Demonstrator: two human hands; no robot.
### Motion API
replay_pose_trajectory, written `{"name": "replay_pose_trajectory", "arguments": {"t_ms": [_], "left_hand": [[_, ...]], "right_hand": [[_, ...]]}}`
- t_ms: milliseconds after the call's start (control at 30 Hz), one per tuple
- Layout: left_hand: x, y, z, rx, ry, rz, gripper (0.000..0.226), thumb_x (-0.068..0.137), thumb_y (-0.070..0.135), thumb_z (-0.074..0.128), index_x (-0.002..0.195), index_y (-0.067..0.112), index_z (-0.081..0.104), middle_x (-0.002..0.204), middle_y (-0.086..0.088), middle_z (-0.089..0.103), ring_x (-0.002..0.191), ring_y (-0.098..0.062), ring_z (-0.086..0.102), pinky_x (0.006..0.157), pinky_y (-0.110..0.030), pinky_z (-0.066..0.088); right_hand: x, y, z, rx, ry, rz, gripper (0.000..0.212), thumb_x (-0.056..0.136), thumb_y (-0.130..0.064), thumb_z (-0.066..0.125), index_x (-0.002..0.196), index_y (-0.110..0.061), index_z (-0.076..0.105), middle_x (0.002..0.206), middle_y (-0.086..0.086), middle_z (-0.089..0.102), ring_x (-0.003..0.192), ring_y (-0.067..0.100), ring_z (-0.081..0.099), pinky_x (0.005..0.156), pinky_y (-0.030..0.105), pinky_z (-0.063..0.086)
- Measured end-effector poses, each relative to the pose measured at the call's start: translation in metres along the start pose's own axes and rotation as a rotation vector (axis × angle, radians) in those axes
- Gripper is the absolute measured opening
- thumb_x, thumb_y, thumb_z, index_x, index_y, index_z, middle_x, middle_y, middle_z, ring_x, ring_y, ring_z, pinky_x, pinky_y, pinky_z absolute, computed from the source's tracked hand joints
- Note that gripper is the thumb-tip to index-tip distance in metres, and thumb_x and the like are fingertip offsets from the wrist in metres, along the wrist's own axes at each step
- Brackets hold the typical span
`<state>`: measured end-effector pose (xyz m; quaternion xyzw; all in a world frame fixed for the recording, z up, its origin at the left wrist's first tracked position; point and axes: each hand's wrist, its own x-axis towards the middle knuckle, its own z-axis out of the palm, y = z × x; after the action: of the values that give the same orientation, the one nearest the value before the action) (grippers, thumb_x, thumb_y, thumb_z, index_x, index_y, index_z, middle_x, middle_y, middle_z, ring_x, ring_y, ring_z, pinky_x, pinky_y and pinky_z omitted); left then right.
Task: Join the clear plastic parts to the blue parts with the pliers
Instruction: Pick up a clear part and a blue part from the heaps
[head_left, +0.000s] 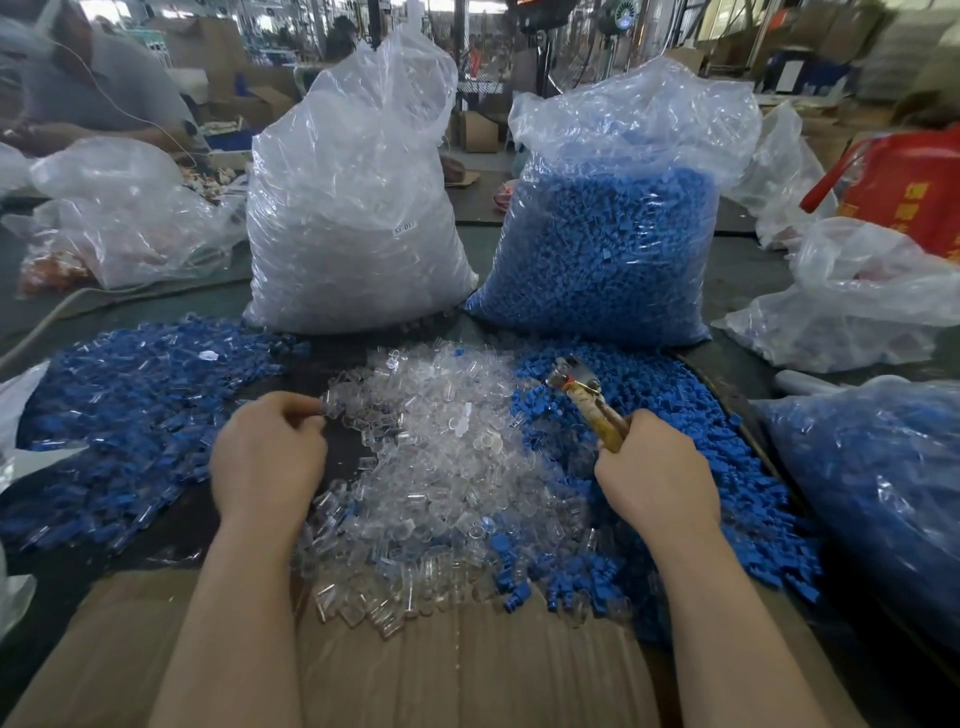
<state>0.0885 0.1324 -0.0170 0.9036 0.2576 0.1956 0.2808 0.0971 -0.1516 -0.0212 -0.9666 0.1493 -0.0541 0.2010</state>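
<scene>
The right hand (657, 475), low and right of the frame's centre, is curled tightly round the handles of the pliers (587, 397), whose head points up and left over the edge of a heap of blue parts (675, 431). Whether the plier tips hold anything cannot be told. The left hand (267, 457), left of centre, has its fingers curled, and its fingertips pinch a small clear piece (328, 405) at the left edge of the heap of clear parts (441, 467); the hand is blurred, so the pinch is hard to read closely.

The clear heap lies in the middle of the frame between the two hands, touching the blue heap on its right. At the left lies a third heap (130, 410), blue pieces with clear ones mixed in. All rest on a dark table (727, 291), with a sheet of cardboard (441, 675) along the bottom under the forearms.

Behind the heaps stand two tall plastic bags, just beside each other: a bag of clear parts (353, 208) upper centre and a bag of blue parts (608, 239) to its right. Another bag of blue pieces (883, 493) sits at the right edge, and a red bag (904, 182) at the upper right.
</scene>
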Motion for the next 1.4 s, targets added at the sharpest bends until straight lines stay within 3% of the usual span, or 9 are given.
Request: {"name": "replay_pose_trajectory", "arguments": {"t_ms": [100, 167, 233, 533, 733, 867, 1033, 1133, 1400], "left_hand": [[-0.005, 0.008, 0.012, 0.093, -0.234, 0.080, 0.027, 0.096, 0.024, 0.059, 0.122, 0.019, 0.067, 0.114, -0.007, 0.067, 0.099, -0.028, 0.062, 0.083, -0.037, 0.050], [-0.007, 0.008, 0.018, 0.183, -0.366, 0.125, 0.037, 0.099, 0.028, 0.054, 0.134, 0.017, 0.059, 0.134, -0.012, 0.054, 0.118, -0.033, 0.053, 0.099, -0.043, 0.046], [-0.008, 0.009, 0.020, 0.178, -0.430, 0.158, 0.037, 0.101, 0.027, 0.052, 0.135, 0.018, 0.058, 0.138, -0.011, 0.047, 0.122, -0.032, 0.049, 0.104, -0.043, 0.043], [-0.010, 0.008, 0.022, -0.099, -0.381, 0.138, 0.012, 0.091, 0.027, 0.068, 0.097, 0.026, 0.058, 0.095, 0.008, 0.063, 0.086, -0.010, 0.059, 0.077, -0.034, 0.049], [-0.013, 0.013, 0.024, -0.229, -0.382, 0.160, 0.012, 0.090, 0.023, 0.069, 0.091, 0.031, 0.060, 0.091, 0.011, 0.065, 0.087, -0.010, 0.063, 0.079, -0.035, 0.055], [-0.012, 0.012, 0.020, -0.266, -0.392, 0.149, 0.014, 0.089, 0.024, 0.070, 0.092, 0.037, 0.067, 0.091, 0.014, 0.067, 0.083, -0.006, 0.064, 0.062, -0.022, 0.048], [-0.015, 0.022, 0.013, -0.461, -0.346, 0.137, 0.010, 0.087, 0.027, 0.073, 0.092, 0.035, 0.073, 0.084, 0.014, 0.073, 0.081, -0.002, 0.067, 0.075, -0.024, 0.051], [-0.019, 0.032, 0.010, -0.563, -0.341, 0.137, 0.012, 0.087, 0.026, 0.073, 0.087, 0.038, 0.073, 0.078, 0.020, 0.073, 0.075, 0.004, 0.067, 0.068, -0.018, 0.049], [-0.023, 0.045, 0.008, -0.765, -0.430, 0.067, 0.024, 0.076, 0.010, 0.081, 0.086, 0.031, 0.077, 0.082, 0.008, 0.076, 0.075, -0.002, 0.068, 0.078, -0.022, 0.053]], "right_hand": [[-0.002, 0.000, 0.003, -0.032, 0.011, 0.007, 0.018, 0.091, -0.021, 0.056, 0.079, -0.017, 0.043, 0.071, 0.004, 0.051, 0.057, 0.019, 0.048, 0.045, 0.027, 0.029], [-0.003, 0.000, 0.004, -0.059, 0.017, -0.001, 0.018, 0.092, -0.021, 0.056, 0.080, -0.017, 0.043, 0.071, 0.003, 0.051, 0.057, 0.019, 0.048, 0.044, 0.027, 0.029], [-0.003, 0.001, 0.005, -0.092, 0.009, -0.010, 0.017, 0.091, -0.022, 0.057, 0.082, -0.017, 0.044, 0.073, 0.003, 0.051, 0.058, 0.019, 0.049, 0.044, 0.027, 0.030], [0.000, 0.001, 0.006, -0.149, -0.037, -0.036, 0.013, 0.092, -0.027, 0.058, 0.088, -0.018, 0.048, 0.090, 0.004, 0.053, 0.065, 0.023, 0.052, 0.047, 0.028, 0.031], [0.001, 0.003, 0.007, -0.169, -0.037, -0.049, 0.013, 0.091, -0.028, 0.059, 0.090, -0.019, 0.049, 0.084, 0.002, 0.050, 0.065, 0.022, 0.050, 0.046, 0.028, 0.029], [0.002, 0.004, 0.008, -0.133, -0.038, -0.042, 0.014, 0.090, -0.029, 0.059, 0.090, -0.018, 0.050, 0.080, 0.001, 0.051, 0.062, 0.019, 0.049, 0.046, 0.028, 0.029], [0.006, 0.006, 0.007, 0.021, -0.023, -0.017, 0.014, 0.091, -0.030, 0.060, 0.085, -0.019, 0.053, 0.074, 0.002, 0.057, 0.061, 0.019, 0.052, 0.047, 0.027, 0.032], [0.008, 0.010, 0.004, 0.043, -0.004, 0.005, 0.016, 0.090, -0.032, 0.061, 0.083, -0.020, 0.054, 0.072, 0.003, 0.057, 0.061, 0.020, 0.053, 0.048, 0.027, 0.034], [0.012, 0.014, -0.008, 0.099, -0.187, -0.084, 0.018, 0.085, -0.034, 0.067, 0.074, -0.022, 0.059, 0.066, 0.002, 0.062, 0.061, 0.020, 0.060, 0.048, 0.027, 0.039]]}}
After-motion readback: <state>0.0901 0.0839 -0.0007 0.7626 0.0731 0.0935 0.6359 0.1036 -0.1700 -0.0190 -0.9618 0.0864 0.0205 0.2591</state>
